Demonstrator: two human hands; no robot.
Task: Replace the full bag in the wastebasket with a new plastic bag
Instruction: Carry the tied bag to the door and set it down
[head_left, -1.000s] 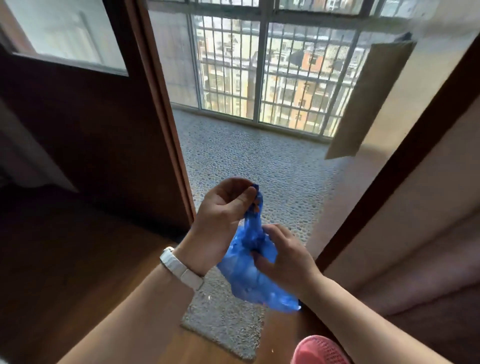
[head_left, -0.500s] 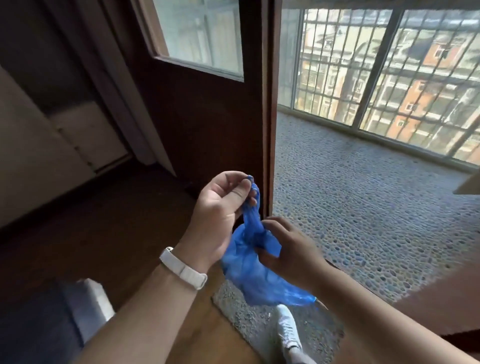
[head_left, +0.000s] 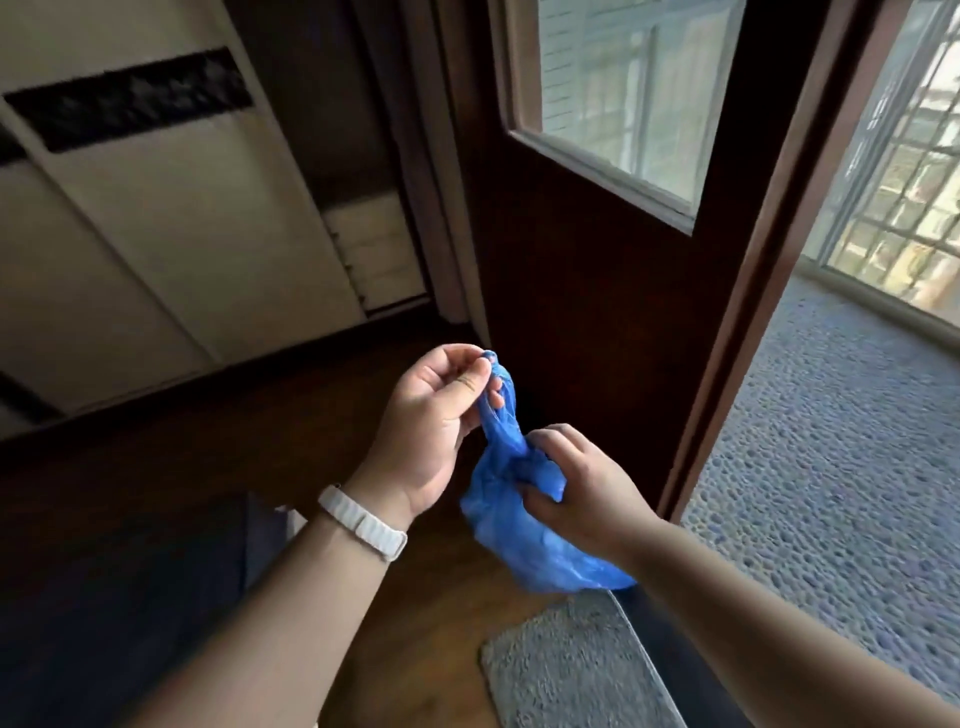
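A crumpled blue plastic bag (head_left: 514, 540) hangs between both hands at chest height in the middle of the view. My left hand (head_left: 431, 421), with a white band on its wrist, pinches the bag's twisted top end between thumb and fingertips. My right hand (head_left: 576, 483) grips the bunched middle of the bag, fingers curled into the plastic. The bag's lower part sags below my right wrist. No wastebasket is in view.
A dark wooden door (head_left: 613, 270) with a glass pane stands open just beyond the hands. A grey mat (head_left: 566, 670) lies on the wooden floor below. The pebble-patterned balcony floor (head_left: 841, 457) lies to the right. A cream wall panel (head_left: 171, 244) is at left.
The view has swung left from the balcony window toward the room's door and wall. Both hands keep the same hold on the blue bag.
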